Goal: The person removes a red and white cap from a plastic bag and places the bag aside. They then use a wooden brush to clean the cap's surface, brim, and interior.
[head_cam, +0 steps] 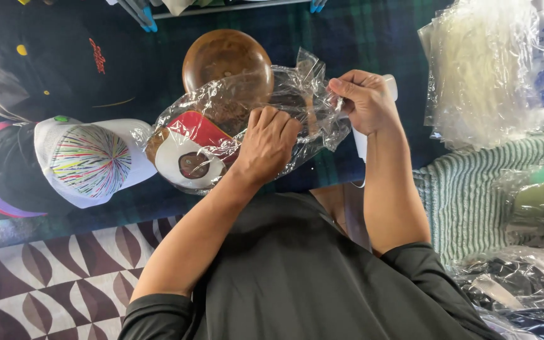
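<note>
A person's left hand (269, 141) presses closed fingers on a red-and-white cap (190, 154) inside a clear plastic bag (297, 88), while the right hand (363, 101) pinches the bag's edge shut beyond those fingers. Pulled harder, the thin film could tear.

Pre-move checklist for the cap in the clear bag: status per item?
1. Left hand pressing on the clear plastic bag: ok.
2. Right hand pinching the bag's edge: ok.
3. Red, white and brown cap fully inside the bag: cannot tell.
4. Bag free of tears: cannot tell.
5. Round brown wooden bowl clear of the bag: not ok, the bag overlaps it.
6. White cap with multicoloured streaks apart from the bagged cap: ok.
</note>
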